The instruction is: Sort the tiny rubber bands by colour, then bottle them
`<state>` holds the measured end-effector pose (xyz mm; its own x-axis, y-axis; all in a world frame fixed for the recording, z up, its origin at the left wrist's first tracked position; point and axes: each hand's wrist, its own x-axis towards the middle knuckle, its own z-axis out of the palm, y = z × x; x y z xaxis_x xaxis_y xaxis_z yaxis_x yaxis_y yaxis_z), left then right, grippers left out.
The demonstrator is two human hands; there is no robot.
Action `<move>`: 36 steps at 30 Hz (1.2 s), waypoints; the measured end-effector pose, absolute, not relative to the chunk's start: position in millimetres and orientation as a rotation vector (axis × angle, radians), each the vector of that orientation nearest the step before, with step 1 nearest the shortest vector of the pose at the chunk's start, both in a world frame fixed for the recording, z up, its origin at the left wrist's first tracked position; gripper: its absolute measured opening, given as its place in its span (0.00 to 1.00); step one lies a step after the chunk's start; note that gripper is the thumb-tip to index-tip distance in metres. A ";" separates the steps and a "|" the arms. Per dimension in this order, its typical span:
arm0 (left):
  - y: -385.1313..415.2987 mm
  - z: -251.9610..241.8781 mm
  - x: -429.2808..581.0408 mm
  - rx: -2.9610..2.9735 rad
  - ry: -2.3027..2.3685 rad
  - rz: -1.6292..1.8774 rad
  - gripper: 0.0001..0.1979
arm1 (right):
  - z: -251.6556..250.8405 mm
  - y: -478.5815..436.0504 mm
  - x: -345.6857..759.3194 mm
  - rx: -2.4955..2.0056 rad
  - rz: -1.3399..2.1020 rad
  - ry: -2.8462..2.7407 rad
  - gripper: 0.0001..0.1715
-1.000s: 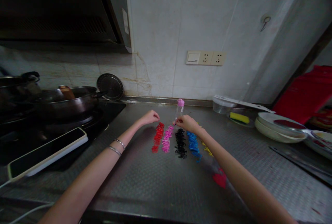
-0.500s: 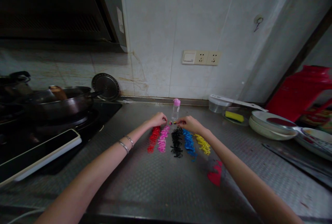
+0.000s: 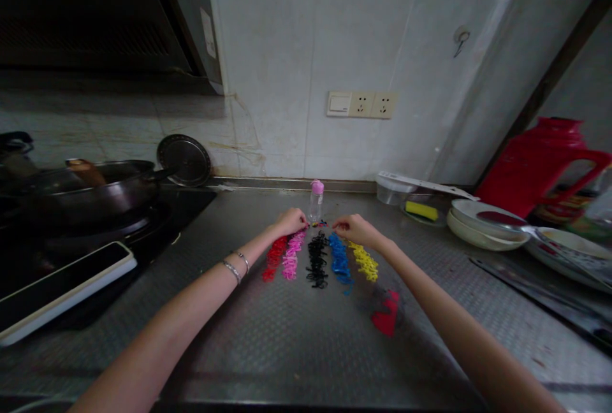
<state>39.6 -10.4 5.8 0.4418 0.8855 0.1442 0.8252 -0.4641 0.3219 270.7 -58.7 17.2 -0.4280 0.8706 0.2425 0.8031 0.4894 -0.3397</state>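
Small hair bands lie sorted in rows on the steel counter [image 3: 296,343]: red [image 3: 273,258], pink [image 3: 291,255], black [image 3: 316,259], blue [image 3: 339,255] and yellow [image 3: 364,260]. A small clear bottle with a pink cap [image 3: 315,201] stands just behind them, with a few mixed bands at its foot. My left hand [image 3: 290,220] rests at the top of the pink row, fingers curled in a pinch. At the top of the blue row my right hand [image 3: 352,229] is also pinched. What either pinch holds is too small to see.
A red scrap [image 3: 385,316] lies near my right forearm. A wok [image 3: 90,191] sits on the stove at left, with a phone [image 3: 57,292] in front of it. At right are stacked plates [image 3: 485,229], a sponge [image 3: 419,210], a clear tub [image 3: 393,188] and a red jug [image 3: 538,161].
My view has swung to the right. My left hand has moved from above the red row to the pink row. My right hand has moved from the bottle to the blue row.
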 end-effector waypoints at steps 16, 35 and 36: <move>-11.1 12.6 29.0 2.435 1.487 0.561 0.12 | 19.6 -47.6 238.1 -1.376 0.348 -2.567 0.22; -11.7 17.4 18.0 2.352 1.308 0.715 0.12 | 26.0 -37.8 243.2 -1.228 0.573 -2.341 0.16; -13.2 18.8 21.4 2.352 1.292 0.707 0.12 | 28.7 -39.0 249.4 -1.223 0.569 -2.313 0.16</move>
